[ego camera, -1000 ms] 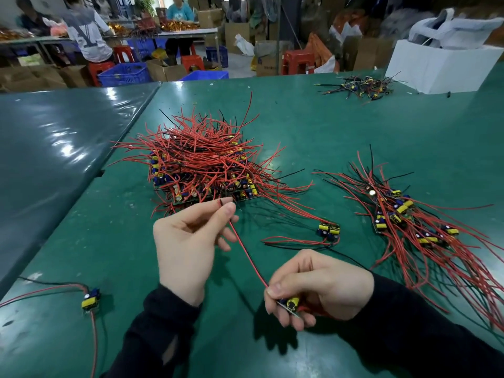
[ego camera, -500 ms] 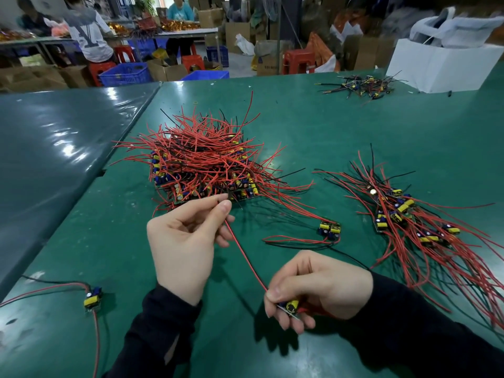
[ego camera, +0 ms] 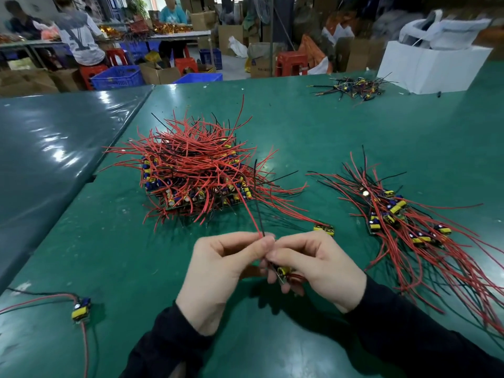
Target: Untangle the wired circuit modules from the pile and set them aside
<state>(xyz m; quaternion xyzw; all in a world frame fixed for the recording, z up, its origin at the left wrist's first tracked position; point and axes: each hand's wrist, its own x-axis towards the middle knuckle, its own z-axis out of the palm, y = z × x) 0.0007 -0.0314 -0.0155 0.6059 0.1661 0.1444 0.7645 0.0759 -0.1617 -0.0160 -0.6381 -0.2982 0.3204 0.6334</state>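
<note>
A: What fills the field, largest first?
B: A green table (ego camera: 313, 126), with a darker table (ego camera: 54, 148) abutting it on the left. At centre lies the tangled pile (ego camera: 196, 173) of red and black leads over blue-and-yellow circuit modules. To the right, a sorted spread (ego camera: 403, 219) of modules, leads fanned toward the near right. At the far right stands a white box (ego camera: 431, 69), a small cluster of wired parts (ego camera: 351, 88) just beside it.

A: And the hands?
B: Both meet near the table's front edge, fingertips touching. The left hand (ego camera: 218, 274) pinches a red wire (ego camera: 249, 211) and a black wire (ego camera: 257, 197) between thumb and forefinger; both leads rise toward the pile. The right hand (ego camera: 319, 266), fingers curled, grips a held module (ego camera: 282, 271) with a yellow part, just below the pinch.

A: Any loose items?
B: One single module (ego camera: 324, 230) lies beyond the right hand; a stray module (ego camera: 81, 309) with its leads lies at the near left.
</note>
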